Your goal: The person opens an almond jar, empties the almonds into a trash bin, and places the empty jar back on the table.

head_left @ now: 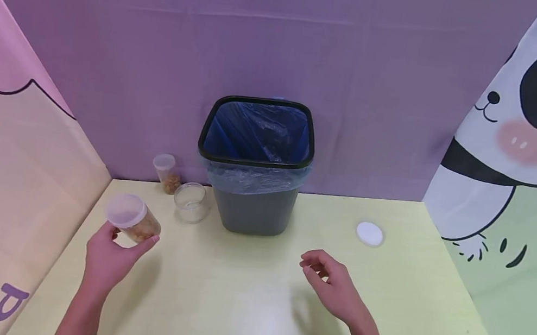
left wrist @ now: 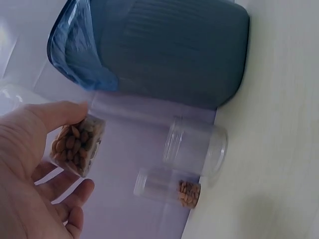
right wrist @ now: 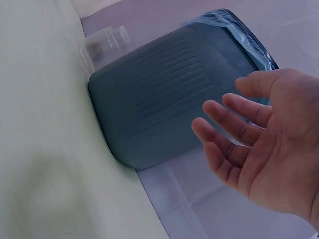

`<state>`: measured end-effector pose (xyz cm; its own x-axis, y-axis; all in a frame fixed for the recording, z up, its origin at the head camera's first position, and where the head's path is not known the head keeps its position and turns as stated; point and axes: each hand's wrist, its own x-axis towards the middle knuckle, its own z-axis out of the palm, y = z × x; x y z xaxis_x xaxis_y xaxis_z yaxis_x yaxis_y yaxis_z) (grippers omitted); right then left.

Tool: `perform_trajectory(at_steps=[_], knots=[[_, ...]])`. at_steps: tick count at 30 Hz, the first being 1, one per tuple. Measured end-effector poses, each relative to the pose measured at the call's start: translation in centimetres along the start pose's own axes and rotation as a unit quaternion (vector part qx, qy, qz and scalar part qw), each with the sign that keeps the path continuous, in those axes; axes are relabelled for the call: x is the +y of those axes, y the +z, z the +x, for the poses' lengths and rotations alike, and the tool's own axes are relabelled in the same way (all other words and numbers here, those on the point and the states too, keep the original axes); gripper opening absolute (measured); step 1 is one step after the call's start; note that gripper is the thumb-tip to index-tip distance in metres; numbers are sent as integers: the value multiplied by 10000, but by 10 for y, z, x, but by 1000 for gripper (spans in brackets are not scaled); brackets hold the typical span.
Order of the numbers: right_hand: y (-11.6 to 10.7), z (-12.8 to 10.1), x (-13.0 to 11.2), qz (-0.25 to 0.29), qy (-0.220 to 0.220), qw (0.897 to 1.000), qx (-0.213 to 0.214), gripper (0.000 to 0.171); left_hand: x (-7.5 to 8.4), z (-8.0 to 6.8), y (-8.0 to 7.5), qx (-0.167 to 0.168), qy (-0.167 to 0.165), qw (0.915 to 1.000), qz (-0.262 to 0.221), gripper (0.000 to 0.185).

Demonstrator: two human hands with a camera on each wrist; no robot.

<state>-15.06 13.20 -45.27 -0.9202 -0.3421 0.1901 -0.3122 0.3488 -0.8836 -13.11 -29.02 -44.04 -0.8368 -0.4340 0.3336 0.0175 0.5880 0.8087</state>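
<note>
My left hand (head_left: 109, 257) grips a clear lidded jar of nuts (head_left: 132, 219) and holds it tilted above the table's left side; the left wrist view shows the jar of nuts (left wrist: 77, 144) between thumb and fingers. My right hand (head_left: 330, 283) hovers open over the table's middle right, its fingers (right wrist: 224, 134) relaxed and holding nothing. A grey bin (head_left: 256, 166) with a blue liner stands at the back centre. A white round lid (head_left: 369, 234) lies on the table to the bin's right.
Left of the bin stand an empty clear jar (head_left: 191, 202) and a narrow clear jar (head_left: 167, 173) with a few nuts at its bottom. Cloth walls close in the yellow table (head_left: 253, 308) at the back and both sides.
</note>
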Motion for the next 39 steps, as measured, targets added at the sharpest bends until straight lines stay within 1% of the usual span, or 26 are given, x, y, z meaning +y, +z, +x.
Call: perform_trajectory(at_steps=[3, 7, 11, 16, 22, 25, 27, 32, 39], knots=[[1, -1, -4, 34, 179, 9998, -103, 16, 4, -7, 5, -119, 15, 9999, -13, 65], [3, -2, -11, -25, 266, 9994, -221, 17, 7, -14, 13, -94, 77, 9997, -197, 72], [4, -1, -15, -46, 204, 9996, -214, 18, 8, -20, 22, -105, 171, 9995, -262, 69], [3, 1, -7, -40, 124, 9995, -288, 16, 11, -27, 32, -153, 185, 9996, -156, 63], [2, 1, -5, -18, 67, 9995, -309, 15, 17, -36, 39, -358, 337, 9986, -170, 59], [1, 2, -8, -60, 99, 9994, -339, 14, 17, -40, 43, -408, 391, 9982, -192, 59], [1, 4, -10, -76, 16, 9993, -362, 14, 18, -40, 45, -431, 439, 9979, -221, 60], [1, 8, -13, -96, -268, 9988, -395, 14, 22, -41, 47, -512, 689, 9960, -242, 61], [0, 16, -20, -104, -440, 9980, -448, 15, 28, -36, 52, -618, 1264, 9900, -44, 62]])
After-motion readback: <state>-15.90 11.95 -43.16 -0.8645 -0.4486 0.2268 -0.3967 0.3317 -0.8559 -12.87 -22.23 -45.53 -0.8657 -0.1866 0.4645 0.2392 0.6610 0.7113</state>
